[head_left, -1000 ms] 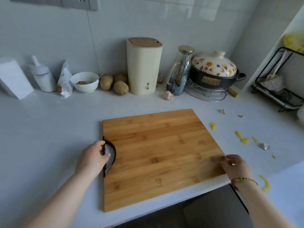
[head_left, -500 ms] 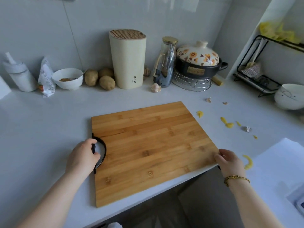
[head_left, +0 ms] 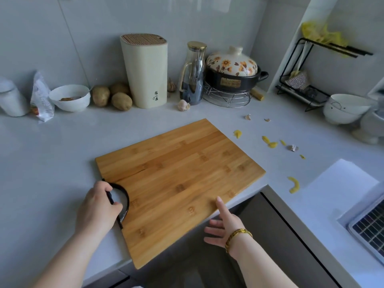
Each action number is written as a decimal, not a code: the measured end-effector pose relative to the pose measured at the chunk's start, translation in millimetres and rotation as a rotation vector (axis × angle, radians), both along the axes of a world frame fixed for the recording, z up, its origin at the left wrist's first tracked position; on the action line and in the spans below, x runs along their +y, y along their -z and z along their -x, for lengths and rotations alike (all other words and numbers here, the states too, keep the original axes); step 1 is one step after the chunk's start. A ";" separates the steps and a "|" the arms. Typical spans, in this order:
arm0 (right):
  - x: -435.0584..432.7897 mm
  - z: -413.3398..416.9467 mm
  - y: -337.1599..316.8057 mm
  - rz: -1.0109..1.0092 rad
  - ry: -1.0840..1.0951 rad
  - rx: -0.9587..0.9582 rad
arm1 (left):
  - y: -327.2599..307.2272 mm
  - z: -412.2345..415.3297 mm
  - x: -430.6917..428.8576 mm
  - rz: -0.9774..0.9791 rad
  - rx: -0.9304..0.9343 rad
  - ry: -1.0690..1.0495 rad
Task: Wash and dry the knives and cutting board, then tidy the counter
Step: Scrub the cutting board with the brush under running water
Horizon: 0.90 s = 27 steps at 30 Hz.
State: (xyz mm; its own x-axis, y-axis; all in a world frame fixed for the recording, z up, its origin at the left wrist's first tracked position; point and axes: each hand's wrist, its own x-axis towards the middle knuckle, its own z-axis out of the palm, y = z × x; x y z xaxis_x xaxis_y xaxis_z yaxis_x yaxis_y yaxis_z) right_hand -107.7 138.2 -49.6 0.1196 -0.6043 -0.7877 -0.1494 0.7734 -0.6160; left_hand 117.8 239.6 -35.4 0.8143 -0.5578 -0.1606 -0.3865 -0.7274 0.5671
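A bamboo cutting board (head_left: pixel 182 177) lies skewed on the white counter (head_left: pixel 52 154), its near edge jutting past the counter's front edge. My left hand (head_left: pixel 97 206) is closed around the black handle (head_left: pixel 122 196) at the board's left end. My right hand (head_left: pixel 222 225) is at the board's overhanging near edge, thumb on top, fingers spread below. A cream knife block (head_left: pixel 145 71) stands at the back wall; no knife is visible.
Yellow peel scraps (head_left: pixel 293 185) and garlic skins (head_left: pixel 293 148) litter the counter to the right. At the back: potatoes (head_left: pixel 112 96), a white bowl (head_left: pixel 69 97), a glass jug (head_left: pixel 192 73), a floral-lidded pot (head_left: pixel 232 69). White bowls (head_left: pixel 347 109) and a sink rack (head_left: pixel 372 227) lie right.
The board has turned counter-clockwise and slid toward me, overhanging the counter edge more. My right hand moved from the right corner to the near edge. The view shifted right.
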 end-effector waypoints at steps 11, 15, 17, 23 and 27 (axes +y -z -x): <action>16.9 0.5 -11.0 0.031 -0.140 0.072 | -1.8 81.1 43.5 -0.057 0.017 -0.062; 25.2 14.8 -9.3 0.085 -0.118 -0.041 | -0.6 106.3 63.1 0.064 0.140 -0.079; 25.5 23.6 -8.9 0.119 -0.117 -0.049 | 2.2 113.5 75.0 0.160 0.313 -0.109; 8.8 58.3 -10.3 0.212 -0.050 -0.011 | 10.5 121.7 89.7 0.509 1.105 -0.290; 13.9 77.6 -7.8 0.176 0.056 -0.182 | 7.8 135.2 65.9 0.685 1.295 -0.364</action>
